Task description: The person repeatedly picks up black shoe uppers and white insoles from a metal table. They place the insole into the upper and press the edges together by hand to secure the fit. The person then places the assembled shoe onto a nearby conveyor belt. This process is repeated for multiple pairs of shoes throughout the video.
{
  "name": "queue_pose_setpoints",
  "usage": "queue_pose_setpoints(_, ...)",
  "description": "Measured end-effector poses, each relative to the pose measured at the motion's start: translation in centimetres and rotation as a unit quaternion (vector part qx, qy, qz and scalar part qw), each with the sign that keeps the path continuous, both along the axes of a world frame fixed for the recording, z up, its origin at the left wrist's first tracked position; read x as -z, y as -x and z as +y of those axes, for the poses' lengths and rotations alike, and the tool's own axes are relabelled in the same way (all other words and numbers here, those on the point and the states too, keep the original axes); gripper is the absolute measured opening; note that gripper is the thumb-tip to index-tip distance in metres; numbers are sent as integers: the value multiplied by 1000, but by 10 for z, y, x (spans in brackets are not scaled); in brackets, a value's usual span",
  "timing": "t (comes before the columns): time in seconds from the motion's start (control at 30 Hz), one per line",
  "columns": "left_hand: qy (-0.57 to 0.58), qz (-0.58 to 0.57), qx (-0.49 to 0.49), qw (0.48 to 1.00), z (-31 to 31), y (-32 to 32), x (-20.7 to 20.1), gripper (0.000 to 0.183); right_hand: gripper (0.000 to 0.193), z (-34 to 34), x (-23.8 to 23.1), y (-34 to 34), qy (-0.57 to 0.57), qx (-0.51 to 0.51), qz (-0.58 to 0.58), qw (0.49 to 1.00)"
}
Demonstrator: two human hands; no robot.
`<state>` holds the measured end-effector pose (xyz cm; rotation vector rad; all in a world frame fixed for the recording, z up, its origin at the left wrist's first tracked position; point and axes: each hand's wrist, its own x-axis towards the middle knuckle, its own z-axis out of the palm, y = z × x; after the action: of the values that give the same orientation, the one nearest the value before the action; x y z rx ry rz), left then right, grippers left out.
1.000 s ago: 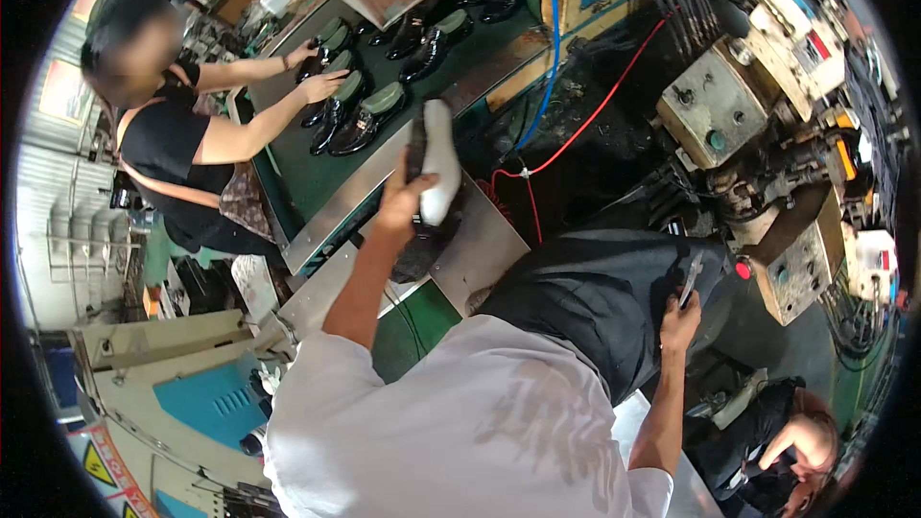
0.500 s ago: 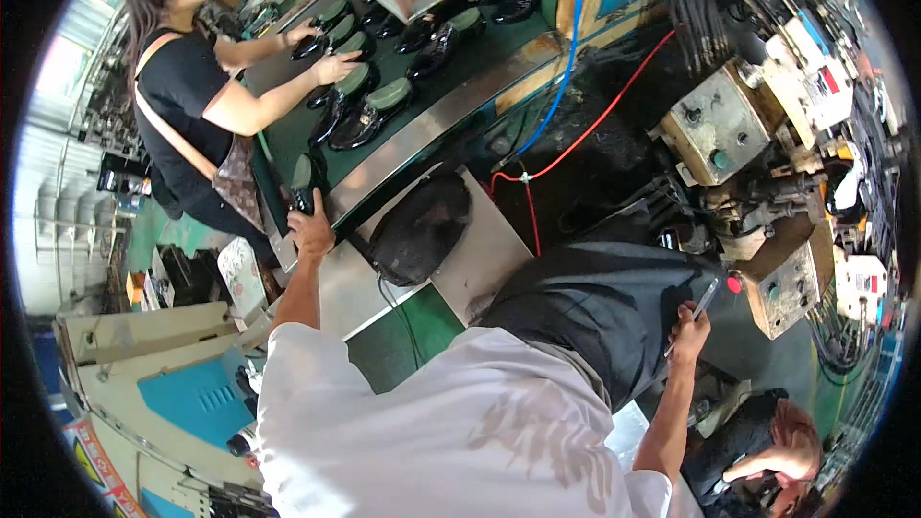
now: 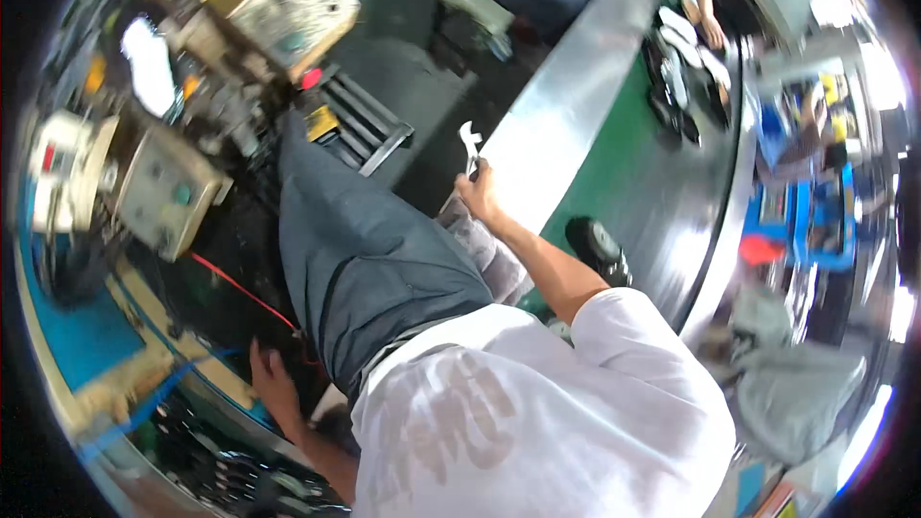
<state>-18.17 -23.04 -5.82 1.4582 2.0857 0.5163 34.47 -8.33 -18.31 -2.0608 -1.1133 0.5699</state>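
In my right hand (image 3: 480,192) is a silver metal tool (image 3: 470,137) with a hooked, forked head. The fingers wrap round its lower part, and its exact kind is not clear. That hand hovers beside the bare metal edge (image 3: 556,125) of a green conveyor. My left hand (image 3: 275,386) is at the lower left, away from any shoe, with nothing visible in it. Its fingers look apart, though motion smears them a little. A dark shoe (image 3: 597,247) rests on the green conveyor, beyond my right forearm.
Several shoes (image 3: 681,67) lie farther up the conveyor near another person's hand (image 3: 711,34). Machine control boxes (image 3: 173,190) stand at left, with a red hose (image 3: 245,288) below. Blurred black shoes (image 3: 235,480) fill the lower left corner. Blue crates (image 3: 801,216) are at right.
The view has swung round to the right, from the shoe-covered table to the conveyor. My left hand has let go of the black shoe. My right hand still grips the silver tool.
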Motion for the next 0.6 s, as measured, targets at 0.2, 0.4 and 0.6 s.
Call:
queue_pose_setpoints(0.2, -72, 37, 371, 925, 225, -167, -100, 48, 56, -59, -4, -85, 46, 92, -96, 990)
queue_pose_setpoints(0.4, -93, -15, 526, 845, 261, -251, -117, 46, 69, -316, -78, -242, 111, 349, -17, 930)
queue_pose_setpoints(0.6, -10, -21, 558, 830, 245, -272, -87, 43, 86, -574, -108, -87, 347, 428, 258, 793)
